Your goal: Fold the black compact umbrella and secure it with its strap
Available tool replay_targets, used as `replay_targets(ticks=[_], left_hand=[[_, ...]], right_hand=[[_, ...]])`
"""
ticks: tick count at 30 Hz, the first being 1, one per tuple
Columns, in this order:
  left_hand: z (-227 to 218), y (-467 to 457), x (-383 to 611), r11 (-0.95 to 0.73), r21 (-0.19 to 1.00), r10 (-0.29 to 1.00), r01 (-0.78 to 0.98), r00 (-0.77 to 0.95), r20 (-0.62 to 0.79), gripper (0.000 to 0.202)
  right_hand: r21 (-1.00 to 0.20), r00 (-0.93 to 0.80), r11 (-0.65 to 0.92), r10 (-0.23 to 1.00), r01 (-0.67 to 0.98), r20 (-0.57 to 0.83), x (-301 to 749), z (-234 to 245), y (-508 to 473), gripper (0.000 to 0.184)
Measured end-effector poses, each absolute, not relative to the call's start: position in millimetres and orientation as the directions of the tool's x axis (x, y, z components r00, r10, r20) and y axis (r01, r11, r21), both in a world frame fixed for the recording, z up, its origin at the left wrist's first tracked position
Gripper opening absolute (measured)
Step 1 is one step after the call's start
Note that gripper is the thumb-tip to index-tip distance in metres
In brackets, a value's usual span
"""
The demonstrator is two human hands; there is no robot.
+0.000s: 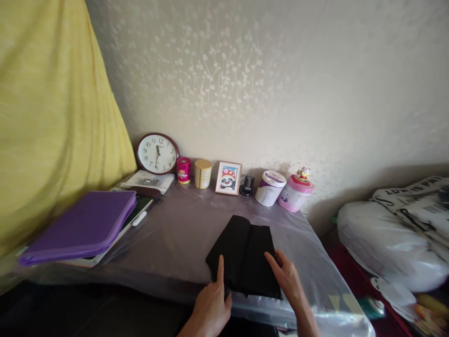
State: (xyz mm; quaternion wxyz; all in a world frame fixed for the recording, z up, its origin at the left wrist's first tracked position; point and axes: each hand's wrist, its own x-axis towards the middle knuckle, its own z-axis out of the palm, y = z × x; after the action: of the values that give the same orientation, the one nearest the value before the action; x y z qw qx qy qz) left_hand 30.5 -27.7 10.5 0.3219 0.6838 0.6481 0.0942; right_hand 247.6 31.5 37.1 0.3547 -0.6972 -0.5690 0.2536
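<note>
A flat black piece, folded and looking like cloth or a thin bag, lies at the front of the table with a crease down its middle. On its front left edge is my left hand, index finger stretched over the top and the other fingers curled at the near edge, partly hidden. My right hand pinches the right edge, thumb on the upper face and some fingers out of sight.
A plastic-covered table meets the wall. Purple folder and white marker lie left. Along the back stand a clock, tins, a panda picture frame and tubs. Bulging bags sit right.
</note>
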Motion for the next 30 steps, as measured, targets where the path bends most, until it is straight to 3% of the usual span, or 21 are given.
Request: replay_targets(ticks=[7,12,17,24,27,30], left_hand=[[9.8,-28.8,32.2,0.052,0.547,0.955,0.835,0.119,-0.272,0.079],[12.0,-27.1,34.4,0.077,0.529,0.95,0.845,0.1,-0.297,0.079],[14.9,-25.3,36.1,0.08,0.495,0.944,0.865,0.095,-0.317,0.077],[15.2,-27.4,33.4,0.055,0.485,0.95,0.873,0.104,-0.295,0.067],[14.3,-34.7,28.8,0.023,0.498,0.96,0.867,0.119,-0.252,0.066],[15.8,-42.9,23.4,-0.012,0.511,0.972,0.86,0.129,-0.195,0.064]], right_hand=[[-0.973,0.029,0.008,0.999,0.232,0.015,203.9,54.3,42.9,0.041],[-0.989,-0.061,0.037,0.998,0.146,0.029,163.3,48.6,71.3,0.036],[-0.959,-0.065,0.034,0.998,0.282,0.016,136.7,31.3,90.9,0.032],[-0.752,-0.023,0.035,0.999,0.658,0.026,131.1,22.4,96.3,0.043],[-0.687,-0.072,0.064,0.997,0.724,0.018,132.3,24.9,96.2,0.039],[-0.699,-0.132,0.114,0.991,0.706,0.028,132.6,27.8,95.3,0.032]])
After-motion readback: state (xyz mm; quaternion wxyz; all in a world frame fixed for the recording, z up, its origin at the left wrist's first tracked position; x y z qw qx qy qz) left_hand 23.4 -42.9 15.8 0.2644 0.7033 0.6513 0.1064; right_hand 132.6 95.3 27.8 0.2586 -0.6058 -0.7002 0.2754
